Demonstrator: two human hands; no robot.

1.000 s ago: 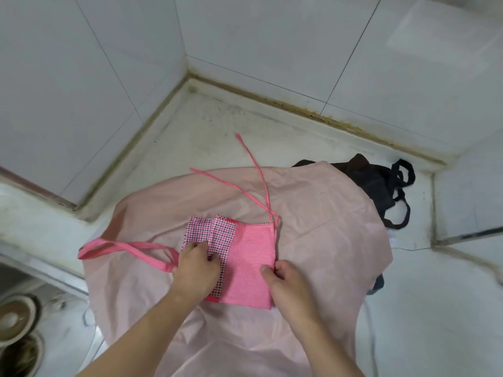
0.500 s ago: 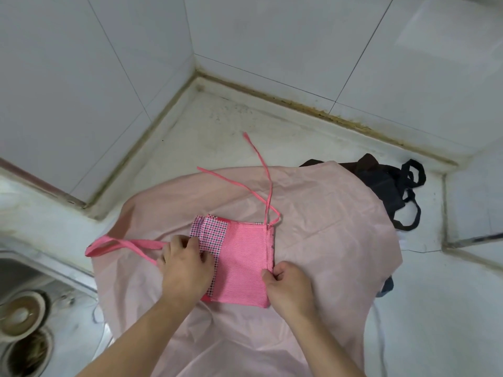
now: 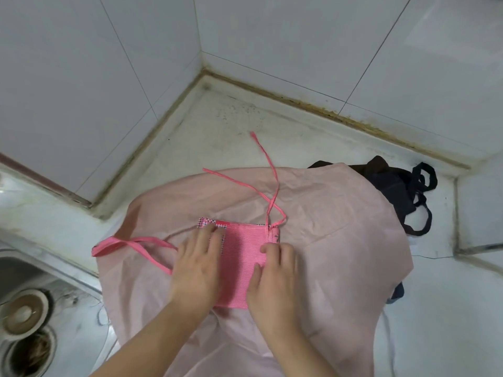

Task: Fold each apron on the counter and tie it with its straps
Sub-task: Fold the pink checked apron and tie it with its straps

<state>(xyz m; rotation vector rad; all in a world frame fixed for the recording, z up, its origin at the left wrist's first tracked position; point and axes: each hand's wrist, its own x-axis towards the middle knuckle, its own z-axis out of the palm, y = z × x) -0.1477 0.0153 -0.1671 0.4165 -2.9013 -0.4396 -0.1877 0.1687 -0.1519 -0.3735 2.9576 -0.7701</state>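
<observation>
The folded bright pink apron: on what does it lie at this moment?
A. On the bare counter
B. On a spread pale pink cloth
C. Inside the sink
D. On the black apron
B: the folded bright pink apron lies on the spread pale pink cloth, which shows around it on all sides; both hands rest on it.

Two bare forearms, entering from the bottom edge — no sleeves, cuffs or gloves in sight. Left hand [image 3: 197,263] and right hand [image 3: 275,278] both uncovered: no rings, no watch, no bracelet or band at either wrist. Short, plain nails where fingertips show — unpainted as far as can be told. Nothing worn anywhere in view.
</observation>
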